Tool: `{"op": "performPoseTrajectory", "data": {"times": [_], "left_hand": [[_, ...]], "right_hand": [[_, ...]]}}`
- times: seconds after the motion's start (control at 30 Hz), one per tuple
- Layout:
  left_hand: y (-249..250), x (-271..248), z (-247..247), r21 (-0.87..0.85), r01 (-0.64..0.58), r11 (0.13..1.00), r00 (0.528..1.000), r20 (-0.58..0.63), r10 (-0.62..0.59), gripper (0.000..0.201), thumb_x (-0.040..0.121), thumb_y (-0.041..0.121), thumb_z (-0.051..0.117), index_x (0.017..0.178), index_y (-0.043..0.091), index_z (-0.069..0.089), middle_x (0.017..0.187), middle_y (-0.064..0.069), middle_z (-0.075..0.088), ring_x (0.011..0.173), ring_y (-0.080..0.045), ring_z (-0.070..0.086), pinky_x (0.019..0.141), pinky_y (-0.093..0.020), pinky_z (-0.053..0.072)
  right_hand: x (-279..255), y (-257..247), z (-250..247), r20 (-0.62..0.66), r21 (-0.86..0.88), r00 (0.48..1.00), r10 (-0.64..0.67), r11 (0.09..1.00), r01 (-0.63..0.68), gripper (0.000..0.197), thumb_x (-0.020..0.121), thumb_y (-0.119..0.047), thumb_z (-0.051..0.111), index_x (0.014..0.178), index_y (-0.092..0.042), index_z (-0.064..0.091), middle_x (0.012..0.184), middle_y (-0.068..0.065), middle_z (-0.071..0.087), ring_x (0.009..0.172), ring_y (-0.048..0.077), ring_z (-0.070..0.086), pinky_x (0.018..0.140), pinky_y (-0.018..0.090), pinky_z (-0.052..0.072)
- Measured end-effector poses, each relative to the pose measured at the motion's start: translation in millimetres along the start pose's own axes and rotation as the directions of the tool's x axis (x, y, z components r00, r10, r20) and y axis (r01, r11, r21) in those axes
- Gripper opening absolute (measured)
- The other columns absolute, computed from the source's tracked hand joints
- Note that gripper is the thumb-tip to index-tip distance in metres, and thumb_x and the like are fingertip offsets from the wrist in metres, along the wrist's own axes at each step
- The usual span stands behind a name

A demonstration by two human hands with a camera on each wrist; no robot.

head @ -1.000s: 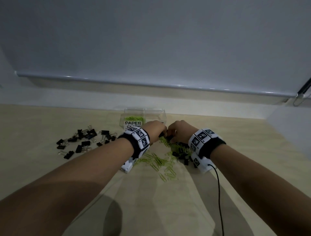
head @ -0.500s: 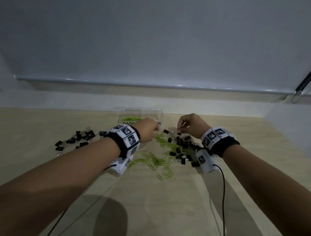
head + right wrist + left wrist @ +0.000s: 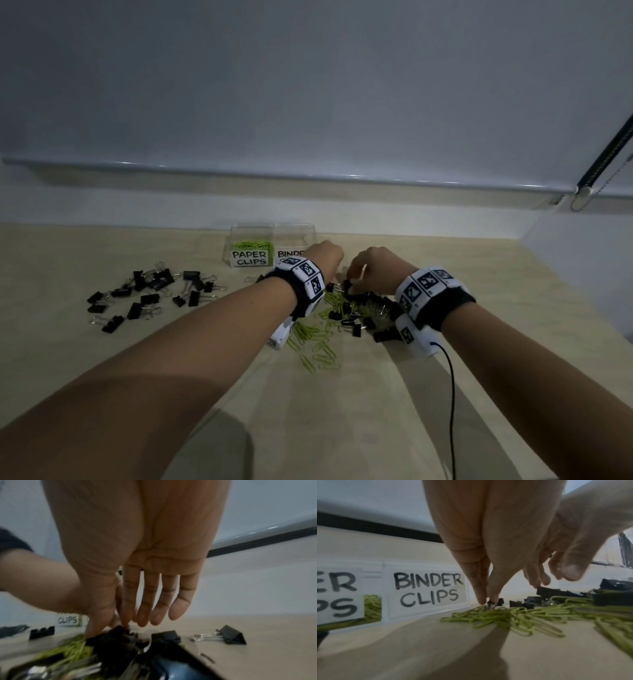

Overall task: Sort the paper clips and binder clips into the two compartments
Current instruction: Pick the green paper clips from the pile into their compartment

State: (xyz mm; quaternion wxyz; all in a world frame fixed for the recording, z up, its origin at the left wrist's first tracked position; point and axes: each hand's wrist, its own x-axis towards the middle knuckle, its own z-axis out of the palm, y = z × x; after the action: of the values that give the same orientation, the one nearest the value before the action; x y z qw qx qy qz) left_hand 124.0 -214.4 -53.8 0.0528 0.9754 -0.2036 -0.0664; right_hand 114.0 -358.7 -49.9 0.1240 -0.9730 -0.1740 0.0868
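Two heaps of clips lie on a pale wooden table (image 3: 102, 359). Far left, seen only from the head camera, black binder clips (image 3: 147, 291) sit scattered by themselves. Behind the middle stands a clear two-part box (image 3: 274, 236): its left compartment, labelled "PAPER CLIPS", holds green paper clips (image 3: 251, 245); the head view half hides the right label behind the wrist, but the left wrist camera reads it whole, "BINDER CLIPS" (image 3: 428, 589).

Just in front of the box, the left hand (image 3: 323, 257) reaches down, thumb and forefinger tips (image 3: 481, 599) pinched narrowly on the wire handle of a small black binder clip (image 3: 495, 602) at the edge of a tangle of green paper clips (image 3: 513, 616).

Right of it, touching the mixed pile (image 3: 359, 308), the right hand (image 3: 373, 267) points down. Its wrist camera shows three fingers (image 3: 159, 605) straight and relaxed, while thumb and forefinger nip a black binder clip (image 3: 118, 632) in the pile. That view alone shows one binder clip (image 3: 231, 635) lying apart at far right.
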Motion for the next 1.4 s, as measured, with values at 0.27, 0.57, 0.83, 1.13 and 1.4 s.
{"op": "performPoseTrajectory", "data": {"times": [0.27,0.57,0.83,1.13,1.4], "left_hand": [[-9.8,-1.1,8.8,-0.154,-0.021,0.988,0.999,0.039,0.027,0.018,0.084,0.006,0.067,0.101,0.006,0.073,0.104,-0.012,0.071,0.095,-0.028,0.067,0.087,-0.036,0.054],[-28.6,-17.4,12.4,-0.178,-0.029,0.984,0.998,-0.068,0.017,0.02,0.089,0.005,0.06,0.108,0.008,0.068,0.113,-0.011,0.065,0.099,-0.027,0.063,0.08,-0.029,0.045],[-53.4,-50.7,13.4,-0.235,-0.006,0.972,1.0,-0.008,0.004,0.012,0.086,0.006,0.065,0.095,0.006,0.073,0.101,-0.007,0.071,0.095,-0.021,0.065,0.079,-0.023,0.045],[-94.3,-90.2,5.0,-0.308,0.017,0.951,0.999,0.053,-0.001,0.012,0.082,0.011,0.07,0.093,0.012,0.072,0.09,0.0,0.069,0.081,-0.01,0.061,0.075,-0.02,0.046],[-93.9,-127.4,5.9,-0.122,0.117,0.986,0.969,0.233,-0.086,0.074,0.069,0.041,0.082,0.13,0.014,0.05,0.121,-0.004,0.052,0.091,-0.013,0.046,0.077,-0.022,0.038]], "right_hand": [[0.3,-0.1,9.4,-0.002,0.022,0.999,0.053,0.998,-0.052,0.029,0.074,-0.031,0.076,0.095,-0.011,0.07,0.09,0.004,0.067,0.081,0.019,0.06,0.071,0.03,0.05],[-12.9,19.7,-6.0,-0.054,0.056,0.992,0.115,0.992,-0.112,0.02,0.082,-0.022,0.067,0.099,-0.013,0.07,0.096,0.001,0.068,0.08,0.013,0.06,0.072,0.022,0.045],[3.7,-41.5,20.7,0.042,-0.131,0.999,0.033,0.991,-0.027,0.011,0.084,-0.007,0.056,0.08,-0.008,0.067,0.083,0.01,0.062,0.076,0.027,0.061,0.068,0.031,0.05],[4.3,-69.1,18.8,0.131,-0.015,0.988,-0.085,0.996,0.088,0.019,0.083,-0.002,0.06,0.094,-0.007,0.075,0.097,0.01,0.073,0.083,0.019,0.065,0.076,0.027,0.051],[23.9,-89.4,23.4,0.067,-0.09,0.994,-0.081,0.992,0.087,0.034,0.088,0.004,0.047,0.111,-0.005,0.069,0.114,0.014,0.067,0.102,0.028,0.063,0.088,0.036,0.053]]}}
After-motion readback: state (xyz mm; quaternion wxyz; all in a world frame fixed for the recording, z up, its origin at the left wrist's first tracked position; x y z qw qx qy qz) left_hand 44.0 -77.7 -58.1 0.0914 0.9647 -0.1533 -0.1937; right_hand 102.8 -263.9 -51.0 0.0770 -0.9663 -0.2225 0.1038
